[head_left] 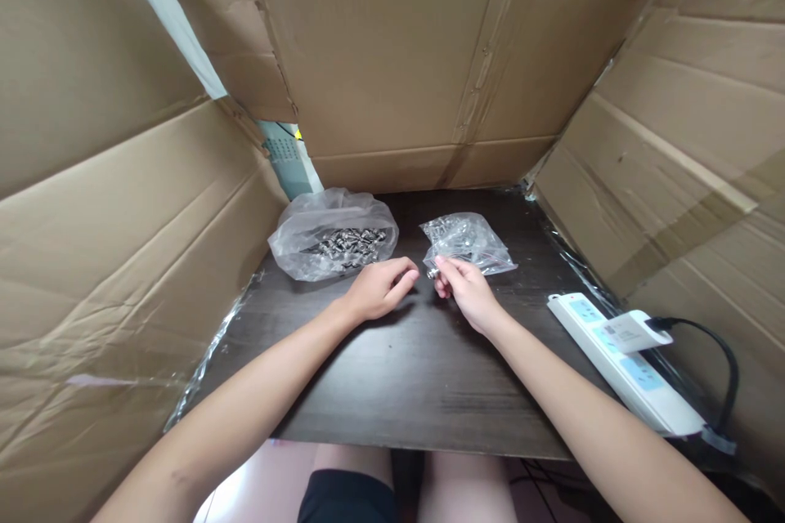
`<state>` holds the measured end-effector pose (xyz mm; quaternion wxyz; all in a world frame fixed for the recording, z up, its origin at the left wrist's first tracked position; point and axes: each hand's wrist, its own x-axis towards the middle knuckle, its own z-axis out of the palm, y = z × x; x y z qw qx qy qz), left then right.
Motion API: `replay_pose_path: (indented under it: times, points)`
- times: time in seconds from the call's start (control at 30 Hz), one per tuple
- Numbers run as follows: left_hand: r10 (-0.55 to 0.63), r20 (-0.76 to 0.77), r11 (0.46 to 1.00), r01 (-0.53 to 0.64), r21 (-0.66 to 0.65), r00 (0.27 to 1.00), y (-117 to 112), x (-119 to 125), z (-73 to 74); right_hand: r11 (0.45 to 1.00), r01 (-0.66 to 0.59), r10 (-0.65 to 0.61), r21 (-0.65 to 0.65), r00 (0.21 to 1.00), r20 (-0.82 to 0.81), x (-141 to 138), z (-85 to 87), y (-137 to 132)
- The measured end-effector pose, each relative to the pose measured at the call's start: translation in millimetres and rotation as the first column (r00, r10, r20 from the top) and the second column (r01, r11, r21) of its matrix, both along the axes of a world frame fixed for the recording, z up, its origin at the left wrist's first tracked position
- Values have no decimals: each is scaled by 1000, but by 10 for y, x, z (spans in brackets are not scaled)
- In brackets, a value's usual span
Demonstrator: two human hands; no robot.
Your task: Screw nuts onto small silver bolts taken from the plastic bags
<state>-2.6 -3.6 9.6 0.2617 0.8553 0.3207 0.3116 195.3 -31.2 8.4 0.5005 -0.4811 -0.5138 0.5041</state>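
My left hand (381,288) rests on the dark table (398,376), fingers curled together, just in front of a clear plastic bag of small metal parts (334,243); whether it holds anything is hidden. My right hand (464,288) is closed in a pinch on a small metal part (432,271) at the near edge of a second, smaller clear bag of metal parts (466,241). The two hands sit close together, fingertips nearly meeting.
Cardboard walls (123,204) enclose the table on the left, back and right. A white power strip (619,364) with a black cable (724,359) lies at the right edge. My knees show below the table's front edge.
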Motion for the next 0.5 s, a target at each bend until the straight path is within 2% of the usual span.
replay_pose_path:
  times: [0.2, 0.33, 0.5]
  points:
    - [6, -4, 1000, -6, 12, 1000, -1, 4, -8, 1000, 8, -8, -1, 999, 41, 9, -23, 11]
    - [9, 0, 1000, -9, 8, 1000, -1, 9, -15, 1000, -20, 20, -8, 998, 56, 14, -31, 4]
    - [12, 1, 1000, -12, 16, 1000, -6, 8, -6, 996, -81, 75, 44, 990, 121, 9, -27, -7]
